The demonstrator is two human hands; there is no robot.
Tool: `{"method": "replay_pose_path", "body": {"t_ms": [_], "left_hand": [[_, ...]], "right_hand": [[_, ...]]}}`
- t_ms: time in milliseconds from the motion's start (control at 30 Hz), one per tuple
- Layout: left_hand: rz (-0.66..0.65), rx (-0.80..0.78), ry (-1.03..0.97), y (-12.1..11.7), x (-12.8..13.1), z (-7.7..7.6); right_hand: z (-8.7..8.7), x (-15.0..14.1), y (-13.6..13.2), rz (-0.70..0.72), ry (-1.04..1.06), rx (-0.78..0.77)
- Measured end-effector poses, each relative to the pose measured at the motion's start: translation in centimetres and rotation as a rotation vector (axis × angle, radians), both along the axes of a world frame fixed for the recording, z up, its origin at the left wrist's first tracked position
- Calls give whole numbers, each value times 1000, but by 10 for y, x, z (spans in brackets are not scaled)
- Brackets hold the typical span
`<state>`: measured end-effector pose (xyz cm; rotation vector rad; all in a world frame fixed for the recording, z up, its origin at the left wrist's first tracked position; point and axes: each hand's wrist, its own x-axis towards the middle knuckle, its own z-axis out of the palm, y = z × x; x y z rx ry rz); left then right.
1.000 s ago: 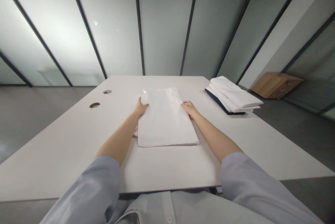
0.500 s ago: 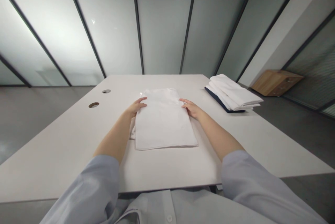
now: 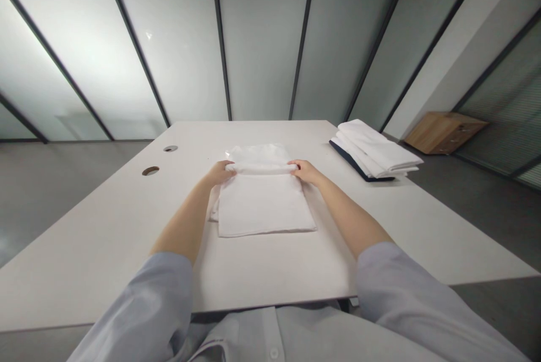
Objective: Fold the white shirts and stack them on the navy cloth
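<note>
A white folded cloth (image 3: 264, 204) lies flat before me; whether it is a garment I cannot tell. My left hand (image 3: 220, 172) pinches its left edge near the far end, and my right hand (image 3: 307, 171) pinches the right edge at the same height. Between them a raised fold runs across the cloth. Beyond this fold lies a pale, shiny, partly see-through sheet (image 3: 262, 153) that looks like plastic. A bit of crumpled white fabric (image 3: 214, 212) sticks out from under the cloth's left side.
On the right of the white table (image 3: 127, 260) rests a stack of folded white cloths (image 3: 374, 150) with a dark piece (image 3: 359, 169) beneath. Two round holes (image 3: 150, 171) pierce the tabletop at left. A wooden cabinet (image 3: 443, 132) stands beyond the table, near frosted glass panels (image 3: 262, 40).
Both hands have closed on the cloth's sides. A raised fold now crosses it, baring the shiny sheet at the far end. The near edge has shifted slightly away from me.
</note>
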<state>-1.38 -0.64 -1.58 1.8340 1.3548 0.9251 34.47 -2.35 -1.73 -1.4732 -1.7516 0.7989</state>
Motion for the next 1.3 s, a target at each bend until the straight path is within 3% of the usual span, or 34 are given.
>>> {"method": "replay_pose_path", "body": {"t_ms": [133, 267, 400, 567, 733, 833, 967, 1067, 1133, 1200, 1300], "left_hand": [[8, 151, 211, 0, -1, 7], [62, 348, 313, -5, -4, 25], [-43, 246, 303, -16, -7, 54], [-69, 190, 254, -29, -14, 88], [-70, 77, 411, -15, -13, 109], [-2, 177, 579, -2, -3, 119], [270, 529, 648, 4, 12, 132], [354, 690, 665, 4, 17, 130], [294, 699, 706, 2, 19, 119], [163, 640, 774, -2, 19, 99], [-37, 436, 888, -12, 20, 62]], "right_hand": [[2, -2, 0, -66, -262, 246], [12, -5, -4, -106, -324, 503], [32, -3, -12, -63, -186, 428], [53, 10, -10, 7, 95, 398], [63, 15, 14, -8, 171, 245], [73, 11, 32, -83, 103, 209], [92, 6, 44, -179, -20, 535], [93, 6, 35, -197, -112, 748], [81, 7, 22, -177, -179, 780], [61, 8, 7, -123, -244, 744], [25, 6, -13, 8, -335, 565]]}}
